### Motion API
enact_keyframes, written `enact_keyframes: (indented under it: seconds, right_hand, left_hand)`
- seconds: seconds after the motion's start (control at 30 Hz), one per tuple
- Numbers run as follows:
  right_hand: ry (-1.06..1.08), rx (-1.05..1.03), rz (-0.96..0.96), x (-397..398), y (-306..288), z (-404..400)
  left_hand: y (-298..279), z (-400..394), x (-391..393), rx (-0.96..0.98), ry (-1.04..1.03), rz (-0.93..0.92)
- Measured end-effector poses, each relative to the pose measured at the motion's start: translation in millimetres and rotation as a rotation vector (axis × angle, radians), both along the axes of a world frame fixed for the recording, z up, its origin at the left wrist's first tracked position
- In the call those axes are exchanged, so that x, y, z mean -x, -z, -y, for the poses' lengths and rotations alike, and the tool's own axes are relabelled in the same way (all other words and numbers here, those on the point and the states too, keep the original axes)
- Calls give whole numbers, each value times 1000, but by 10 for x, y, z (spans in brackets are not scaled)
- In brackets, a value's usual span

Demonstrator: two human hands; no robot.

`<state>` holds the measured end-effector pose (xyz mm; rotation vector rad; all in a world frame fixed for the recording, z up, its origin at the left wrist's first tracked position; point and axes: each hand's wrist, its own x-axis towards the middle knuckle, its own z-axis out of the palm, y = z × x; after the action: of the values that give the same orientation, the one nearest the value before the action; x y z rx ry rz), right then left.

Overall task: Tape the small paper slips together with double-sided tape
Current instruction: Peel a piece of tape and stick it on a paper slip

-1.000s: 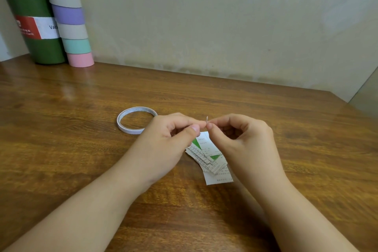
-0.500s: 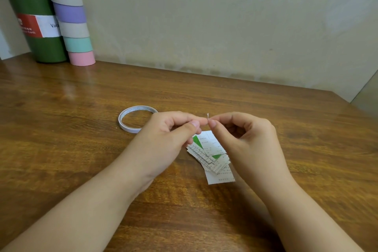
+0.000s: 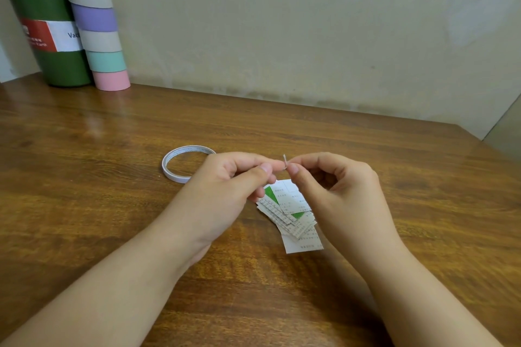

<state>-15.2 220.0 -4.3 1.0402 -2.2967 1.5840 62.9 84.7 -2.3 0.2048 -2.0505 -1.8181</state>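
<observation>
Two hands over a wooden table [image 3: 84, 205], working a scrap of tape above a pile of paper slips.

Left hand [image 3: 225, 189]: fingers curled, thumb and forefinger tips pinched together just beside the tape scrap [image 3: 285, 162]; whether they touch it cannot be told. Right hand [image 3: 338, 189]: fingers curled, thumb and forefinger pinching the tape scrap, a tiny pale strip standing upright between the two hands. Paper slips [image 3: 293, 217]: several small printed pieces, one with green marking, overlapping flat on the table beneath and between the hands. Tape roll [image 3: 169, 169]: thin white ring lying flat, just left of the left hand. Far left, against the wall: green flask [image 3: 48, 36], closed, contents not visible; beside it a striped tube [image 3: 95, 22] in pastel bands.
</observation>
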Motion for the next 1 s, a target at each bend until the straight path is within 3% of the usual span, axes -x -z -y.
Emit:
enact_keyframes:
  seconds: [0.57, 1.0]
  right_hand:
    - [26, -11, -62, 5, 9, 4]
    - [80, -3, -115, 10, 34, 18]
  left_hand:
    - [9, 18, 4, -46, 15, -4]
    - [47, 18, 21, 95, 38, -33]
